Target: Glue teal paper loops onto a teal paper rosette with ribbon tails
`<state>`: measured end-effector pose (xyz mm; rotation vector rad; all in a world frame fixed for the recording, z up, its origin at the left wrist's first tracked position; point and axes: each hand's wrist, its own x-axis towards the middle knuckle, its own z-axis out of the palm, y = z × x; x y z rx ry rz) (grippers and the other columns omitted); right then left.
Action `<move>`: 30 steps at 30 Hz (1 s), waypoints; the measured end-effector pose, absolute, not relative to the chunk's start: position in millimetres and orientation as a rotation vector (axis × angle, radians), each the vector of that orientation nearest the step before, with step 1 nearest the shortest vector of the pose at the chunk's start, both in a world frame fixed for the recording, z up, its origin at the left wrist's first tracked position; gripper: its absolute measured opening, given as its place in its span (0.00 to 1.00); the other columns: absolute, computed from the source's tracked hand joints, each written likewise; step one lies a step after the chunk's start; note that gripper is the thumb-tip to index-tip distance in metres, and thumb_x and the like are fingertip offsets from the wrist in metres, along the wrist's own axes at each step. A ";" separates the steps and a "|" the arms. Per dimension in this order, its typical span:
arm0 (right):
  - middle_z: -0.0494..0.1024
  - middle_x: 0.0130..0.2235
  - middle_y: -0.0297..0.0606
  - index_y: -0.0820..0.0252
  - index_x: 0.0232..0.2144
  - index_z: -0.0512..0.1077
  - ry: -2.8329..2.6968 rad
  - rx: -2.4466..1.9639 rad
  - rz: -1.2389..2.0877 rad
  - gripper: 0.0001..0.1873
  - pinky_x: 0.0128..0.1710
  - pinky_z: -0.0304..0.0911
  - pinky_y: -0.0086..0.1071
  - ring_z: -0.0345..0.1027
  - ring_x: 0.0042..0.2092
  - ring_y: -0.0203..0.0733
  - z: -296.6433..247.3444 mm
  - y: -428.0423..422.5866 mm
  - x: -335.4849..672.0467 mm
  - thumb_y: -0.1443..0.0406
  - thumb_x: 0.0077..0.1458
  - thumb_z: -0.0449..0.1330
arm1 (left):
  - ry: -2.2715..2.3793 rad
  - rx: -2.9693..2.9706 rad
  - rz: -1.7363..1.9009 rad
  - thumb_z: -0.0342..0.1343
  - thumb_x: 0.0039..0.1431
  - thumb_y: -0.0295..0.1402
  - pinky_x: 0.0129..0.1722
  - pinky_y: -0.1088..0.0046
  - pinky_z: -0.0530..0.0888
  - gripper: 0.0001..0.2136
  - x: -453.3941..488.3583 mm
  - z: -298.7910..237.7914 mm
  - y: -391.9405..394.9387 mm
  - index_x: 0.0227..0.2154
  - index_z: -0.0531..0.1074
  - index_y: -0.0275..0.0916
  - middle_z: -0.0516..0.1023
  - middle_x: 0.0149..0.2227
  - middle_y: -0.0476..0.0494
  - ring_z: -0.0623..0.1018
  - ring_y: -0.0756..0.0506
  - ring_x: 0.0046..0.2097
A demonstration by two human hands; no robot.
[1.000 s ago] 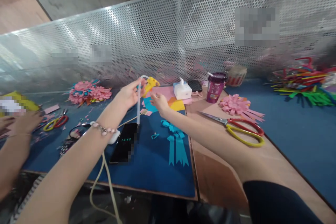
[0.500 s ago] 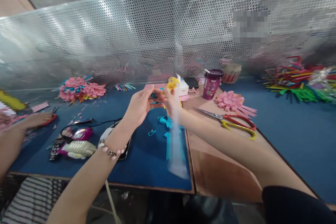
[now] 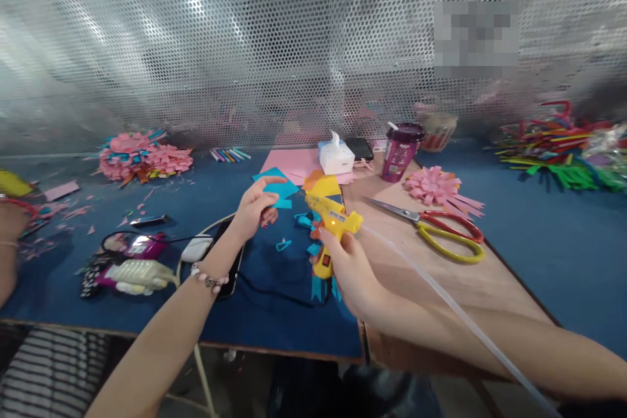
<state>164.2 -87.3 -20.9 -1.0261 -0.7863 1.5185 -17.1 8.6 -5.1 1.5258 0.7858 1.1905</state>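
Observation:
My right hand (image 3: pixel 349 269) is wrapped round the grip of a yellow glue gun (image 3: pixel 332 222). Its nozzle points left and away. A long clear glue stick (image 3: pixel 441 300) trails from its back along my right forearm. My left hand (image 3: pixel 255 207) hovers over the blue mat (image 3: pixel 206 209) with its fingers loosely curled and nothing visible in them, just in front of a blue paper piece (image 3: pixel 277 187). A blue ribbon bow (image 3: pixel 313 251) lies on the mat under the gun, partly hidden. A black phone (image 3: pixel 230 268) lies under my left wrist.
Red and yellow scissors (image 3: pixel 441 228), a pink paper flower (image 3: pixel 434 186), a purple cup (image 3: pixel 399 151), a tissue box (image 3: pixel 336 157) and pink and yellow sheets lie further back. A perforated metal screen (image 3: pixel 294 52) closes the rear. Another person's hand (image 3: pixel 7 248) is at the far left.
The glue gun has moved from the far side of the mat into my right hand and closer to me. My left hand has let go of the glue stick and dropped towards the mat.

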 end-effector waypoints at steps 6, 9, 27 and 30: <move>0.70 0.31 0.34 0.62 0.39 0.67 -0.898 -1.101 1.499 0.20 0.18 0.64 0.26 0.63 0.23 0.31 -32.1 -100.3 164.5 0.51 0.52 0.58 | 0.784 1.558 1.050 0.49 0.49 0.26 0.19 0.75 0.67 0.20 -17.0 -14.2 6.2 0.48 0.67 0.35 0.58 0.10 0.63 0.57 0.55 0.10; 0.70 0.31 0.34 0.62 0.35 0.66 -0.886 -1.134 1.519 0.18 0.16 0.62 0.25 0.63 0.23 0.31 -34.9 -99.7 164.2 0.52 0.53 0.57 | 0.790 1.564 1.056 0.49 0.50 0.26 0.19 0.76 0.67 0.20 -18.8 -16.3 8.3 0.49 0.66 0.35 0.58 0.09 0.63 0.56 0.55 0.10; 0.66 0.26 0.30 0.61 0.31 0.64 -0.893 -1.205 1.561 0.16 0.14 0.60 0.25 0.61 0.21 0.32 -34.9 -102.5 162.8 0.53 0.52 0.57 | 0.778 1.568 1.088 0.49 0.51 0.26 0.18 0.78 0.64 0.24 -17.1 -11.0 2.2 0.53 0.63 0.34 0.55 0.10 0.64 0.53 0.56 0.10; 0.66 0.25 0.30 0.61 0.31 0.64 -0.908 -1.200 1.558 0.16 0.13 0.59 0.25 0.61 0.21 0.31 -34.0 -102.9 163.2 0.53 0.52 0.56 | 0.779 1.575 1.086 0.49 0.51 0.27 0.18 0.78 0.65 0.24 -16.6 -10.5 0.9 0.54 0.63 0.34 0.56 0.10 0.64 0.54 0.56 0.10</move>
